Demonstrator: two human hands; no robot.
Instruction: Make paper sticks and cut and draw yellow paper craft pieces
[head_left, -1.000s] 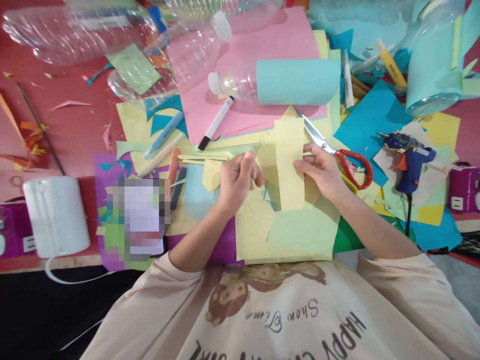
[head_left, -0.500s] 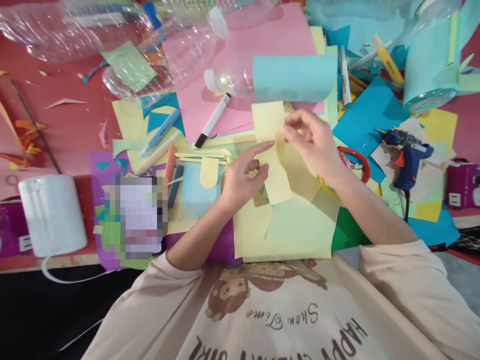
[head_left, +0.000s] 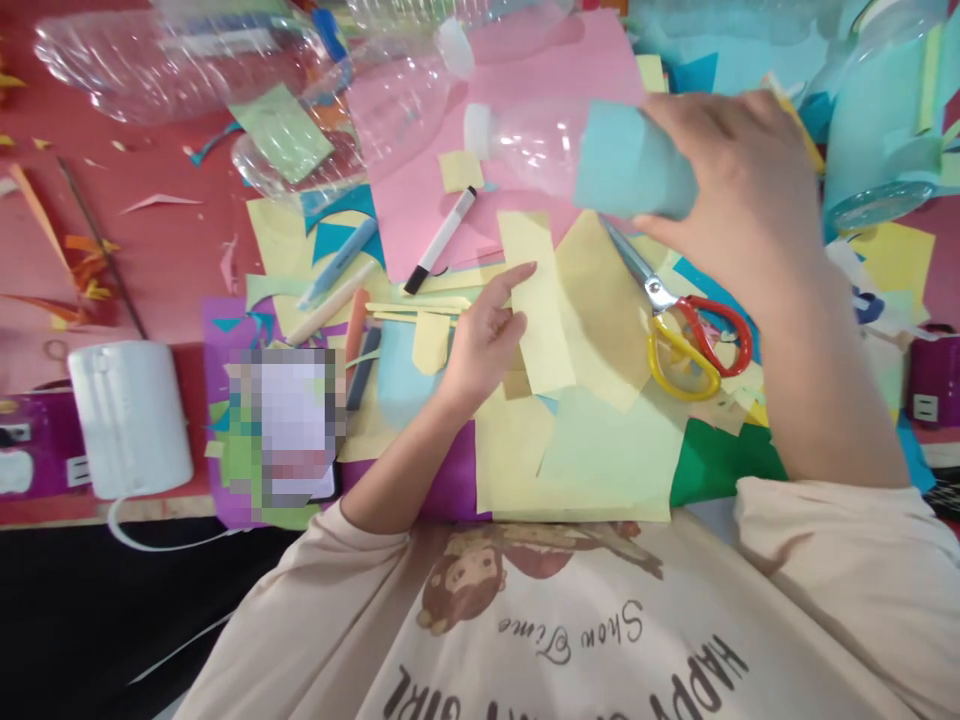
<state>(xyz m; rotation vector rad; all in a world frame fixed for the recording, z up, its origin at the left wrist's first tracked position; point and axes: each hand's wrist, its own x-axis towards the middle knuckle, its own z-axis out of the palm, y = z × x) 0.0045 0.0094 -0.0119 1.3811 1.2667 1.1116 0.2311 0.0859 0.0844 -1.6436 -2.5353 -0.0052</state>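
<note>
My right hand point(head_left: 739, 185) is wrapped round the lower end of a clear plastic bottle point(head_left: 536, 145) lying on its side. Light blue paper point(head_left: 619, 160) covers the bottle's lower part, and its white cap points left. My left hand point(head_left: 487, 340) holds nothing. Its index finger is stretched out onto a pale yellow paper strip point(head_left: 536, 310), the thumb apart and the other fingers curled. Below my right hand lie scissors point(head_left: 660, 295) with one red and one yellow handle, over larger yellow paper point(head_left: 600, 310).
A white marker point(head_left: 442, 240) with a black cap lies on pink paper point(head_left: 547, 70). Clear bottles point(head_left: 180, 70) fill the back left. Another blue-wrapped bottle point(head_left: 877, 150) stands at the right. A phone point(head_left: 296, 420), partly pixelated, and a white case point(head_left: 131, 420) are on the left.
My right hand has left the paper strip, moved up and right, and taken hold of the blue-wrapped bottle, which has shifted right. The scissors are uncovered. My left hand stays by the strip.
</note>
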